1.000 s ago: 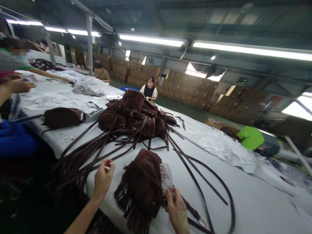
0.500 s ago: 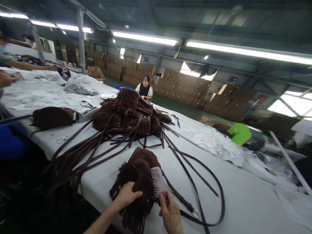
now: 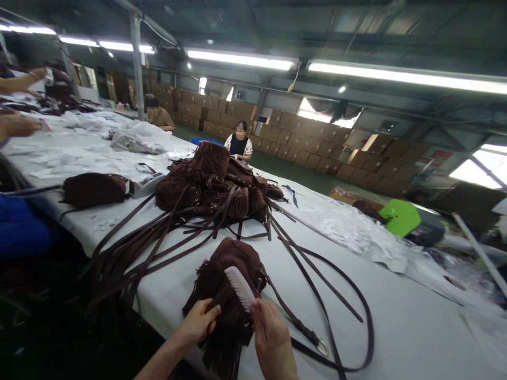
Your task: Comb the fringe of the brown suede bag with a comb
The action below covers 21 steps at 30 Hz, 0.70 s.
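A dark brown fringed bag (image 3: 240, 253) lies on the near part of the white table, its long strap (image 3: 366, 338) looping out to the right. My right hand (image 3: 271, 332) is closed round one end of a pale comb (image 3: 240, 287), whose teeth lie over the bag's front. On the bag's left side, my left hand (image 3: 200, 322) is closed with its fingers pinched at the fringe. Just beyond sits a heap of similar brown bags (image 3: 214, 184), with many straps trailing toward the table's near edge.
Another brown bag (image 3: 95, 190) rests on the left of the white table (image 3: 396, 322). Clear plastic wrapping (image 3: 138, 137) and white sheets cover the far left. More plastic (image 3: 348, 232) lies along the right edge, near a green-and-black machine (image 3: 400, 217). Co-workers (image 3: 238, 142) are around the table.
My right hand has swung the comb from the bag's right side leftward over its front. My left hand has shifted slightly down and left, its fingers now pinched. The view has turned slightly left.
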Motion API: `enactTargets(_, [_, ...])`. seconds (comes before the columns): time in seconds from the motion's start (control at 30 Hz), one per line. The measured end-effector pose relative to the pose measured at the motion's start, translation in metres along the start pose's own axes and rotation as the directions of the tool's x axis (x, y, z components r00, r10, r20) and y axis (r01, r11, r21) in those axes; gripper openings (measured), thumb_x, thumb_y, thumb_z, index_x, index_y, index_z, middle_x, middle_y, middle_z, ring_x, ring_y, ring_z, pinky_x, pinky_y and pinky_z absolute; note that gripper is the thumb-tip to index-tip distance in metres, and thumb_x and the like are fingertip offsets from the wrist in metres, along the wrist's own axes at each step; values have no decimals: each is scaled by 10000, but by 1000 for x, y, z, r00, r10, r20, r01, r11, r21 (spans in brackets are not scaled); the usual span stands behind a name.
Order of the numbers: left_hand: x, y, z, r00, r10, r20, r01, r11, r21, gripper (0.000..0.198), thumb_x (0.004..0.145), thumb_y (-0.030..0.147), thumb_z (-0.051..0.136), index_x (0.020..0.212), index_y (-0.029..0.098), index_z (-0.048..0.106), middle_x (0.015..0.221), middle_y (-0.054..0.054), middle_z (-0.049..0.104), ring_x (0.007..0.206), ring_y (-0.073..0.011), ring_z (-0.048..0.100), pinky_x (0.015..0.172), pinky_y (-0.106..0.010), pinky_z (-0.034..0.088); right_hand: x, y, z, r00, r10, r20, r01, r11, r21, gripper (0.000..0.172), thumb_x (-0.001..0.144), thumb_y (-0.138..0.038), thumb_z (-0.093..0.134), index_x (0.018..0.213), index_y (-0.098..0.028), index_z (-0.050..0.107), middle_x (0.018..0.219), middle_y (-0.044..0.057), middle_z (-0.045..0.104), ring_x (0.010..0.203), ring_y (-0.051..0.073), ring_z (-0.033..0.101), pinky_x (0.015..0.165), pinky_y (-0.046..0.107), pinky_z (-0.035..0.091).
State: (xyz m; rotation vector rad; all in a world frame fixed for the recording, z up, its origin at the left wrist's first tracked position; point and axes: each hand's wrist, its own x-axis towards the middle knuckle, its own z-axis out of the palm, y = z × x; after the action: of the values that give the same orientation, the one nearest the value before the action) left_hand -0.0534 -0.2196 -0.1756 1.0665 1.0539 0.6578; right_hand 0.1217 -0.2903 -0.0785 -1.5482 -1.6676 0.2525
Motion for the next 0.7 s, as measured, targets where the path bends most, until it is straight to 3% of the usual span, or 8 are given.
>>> enactTargets(0.07, [-3,3,-2,1000,17,25,-17,1000,14,760,547,877,560,857,187,492,399,114,383,296,-69,262,344,-218,164,5,-8,2,999,-46,25,47,998,-37,371,1040,-416,312,973,-222,621,896,60,665,781,200,647,702,287,503])
enactTargets(0.17, [-11,15,-5,997,69,48,-72,994,80,646,646,820,538,798,194,485,416,92,419,309,-72,289,352,-218,180,15,-17,8,987,-66,146,89,983,-158,368,1028,-273,320,1291,-168,556,1089,128,696,940,240,690,783,307,558])
enactTargets(0.23, [-16,26,-6,993,109,54,-116,981,157,539,739,737,491,787,200,481,428,76,443,320,-89,318,358,-228,204,20,-21,16,963,14,267,80,937,-339,487,979,-149,326,1458,-156,411,1091,157,695,913,277,704,762,353,583])
enactTargets(0.33, [-19,42,-10,968,249,43,-247,897,365,344,857,502,440,709,196,490,516,15,535,442,-125,467,451,-249,302,22,-23,35,881,152,448,92,874,-477,611,887,-60,372,1485,-187,388,942,160,706,798,336,705,713,463,584])
enactTargets(0.47, [-22,63,-11,909,414,42,-359,731,581,259,862,292,482,643,171,547,692,-32,636,683,-159,572,599,-276,324,17,-17,54,857,195,478,-118,975,-186,606,786,-98,484,1390,-122,521,984,202,706,899,346,678,849,520,529])
enactTargets(0.53, [-29,78,-12,899,438,16,-377,755,537,283,881,350,521,670,171,577,638,-10,599,644,-149,551,585,-268,325,17,-14,55,818,231,526,-285,958,21,561,799,-180,442,1346,-137,559,820,115,706,673,227,654,643,340,556])
enactTargets(0.6, [-39,95,-15,871,482,-96,-421,832,363,321,907,461,513,789,176,601,609,23,549,544,-117,500,518,-239,325,18,-13,50,743,219,632,-489,823,290,592,778,-230,399,1349,-151,538,596,10,614,431,133,496,407,200,414])
enactTargets(0.7, [-50,115,-26,823,482,-300,-507,862,-9,362,908,526,489,1020,188,550,731,36,572,406,-61,407,382,-199,272,18,-18,38,691,143,709,-683,449,575,670,712,-243,453,1368,-113,495,479,-39,530,340,90,361,331,148,295])
